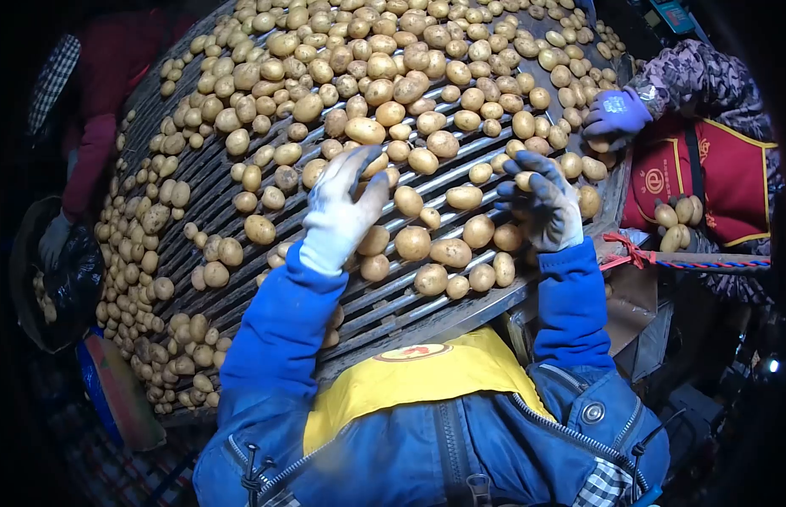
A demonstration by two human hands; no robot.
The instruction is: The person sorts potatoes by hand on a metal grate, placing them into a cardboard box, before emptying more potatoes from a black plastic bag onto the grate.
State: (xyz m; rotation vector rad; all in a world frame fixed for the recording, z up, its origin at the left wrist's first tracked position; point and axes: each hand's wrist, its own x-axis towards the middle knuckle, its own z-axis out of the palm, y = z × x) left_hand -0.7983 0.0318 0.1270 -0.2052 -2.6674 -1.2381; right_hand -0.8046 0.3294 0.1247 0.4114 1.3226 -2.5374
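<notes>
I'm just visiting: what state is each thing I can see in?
Potatoes: loose, spread out, some soil-stained.
Left hand: gloved, partly open.
Right hand: gloved, curled; whether it grips anything is unclear.
Slatted table: partly covered.
Purple glove: worn.
Red apron: worn.
Yellow apron: worn.
Black plastic: crumpled.
Red string: tied.

"How do the potatoes (412, 242) look to you?"

"Round to oval, pale yellow-brown, mixed in size, and some carry darker smudges."

"And how do they lie?"

"Loose on the slatted bed (200, 302), many touching, crowded thickly at the far side. Nearer me they thin out, with slats showing between. A scattered group lies between my left hand (341, 211) and my right hand (547, 203). One small one shows at my right fingers; I can't tell whether it's gripped."
</notes>
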